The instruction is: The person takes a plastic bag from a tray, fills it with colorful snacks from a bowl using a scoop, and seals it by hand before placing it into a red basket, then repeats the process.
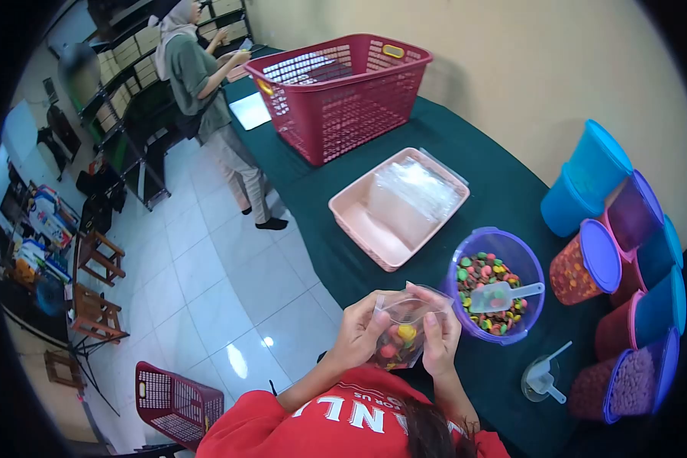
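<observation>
Left hand (356, 330) and right hand (443, 340) clamp opposite sides of a glossy, clear plastic bag (402, 315), at 8 o'clock from the round purple tub (505, 243). Smooth, rounded sweets (390, 350) fill its bottom; its long axis tilts, top toward 1 o'clock.

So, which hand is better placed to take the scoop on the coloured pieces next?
Probably the right hand: it is nearer the scoop, though it and the left hand hold the bag.

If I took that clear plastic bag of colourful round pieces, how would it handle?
The clear plastic bag would probably flex, as it looks thin and see-through. The colourful round pieces gathered near one end would likely shift and weigh it down there.
</observation>
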A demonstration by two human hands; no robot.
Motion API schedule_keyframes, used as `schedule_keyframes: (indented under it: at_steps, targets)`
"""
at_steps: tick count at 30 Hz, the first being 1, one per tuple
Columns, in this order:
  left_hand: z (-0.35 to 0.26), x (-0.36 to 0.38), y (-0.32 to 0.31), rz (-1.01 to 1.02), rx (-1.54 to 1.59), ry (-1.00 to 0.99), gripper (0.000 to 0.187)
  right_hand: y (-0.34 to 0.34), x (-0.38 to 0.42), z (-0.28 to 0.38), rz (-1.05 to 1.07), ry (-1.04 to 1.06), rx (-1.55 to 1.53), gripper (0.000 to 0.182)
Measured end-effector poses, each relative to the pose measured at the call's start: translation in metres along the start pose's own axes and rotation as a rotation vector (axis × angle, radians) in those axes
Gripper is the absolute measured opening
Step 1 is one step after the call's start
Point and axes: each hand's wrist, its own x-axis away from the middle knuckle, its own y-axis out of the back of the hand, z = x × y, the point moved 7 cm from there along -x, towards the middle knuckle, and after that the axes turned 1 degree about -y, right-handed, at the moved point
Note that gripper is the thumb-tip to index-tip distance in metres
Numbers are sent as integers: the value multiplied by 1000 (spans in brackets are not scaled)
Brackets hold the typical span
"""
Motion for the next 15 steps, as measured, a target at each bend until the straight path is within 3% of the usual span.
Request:
schedule_keyframes:
  at_steps: [4, 6, 7, 9, 10, 12, 15]
  targets:
    - [-13, 8, 43, -48, -17, 15, 30, -41, -5, -23, 2, -2, 12, 27]
    - [-6, 17, 78, -187, -42, 127, 23, -63, -8, -36, 20, -73, -62, 24]
    - [-7, 19, 89, -193, -46, 122, 23, -76, -12, -38, 85, 7, -35, 24]
    - [-14, 25, 116, -292, -114, 50, 17, -95, -15, -49, 116, -55, -52, 24]
    - [-14, 29, 128, -330, -100, 113, 14, -103, -17, -56, 120, -56, -54, 24]
    - [-23, 32, 144, -312, -127, 113, 16, -118, -19, -65, 156, 7, 8, 22]
    - [-31, 34, 164, -242, -161, 75, 18, -131, -20, -82, 139, -97, 35, 20]
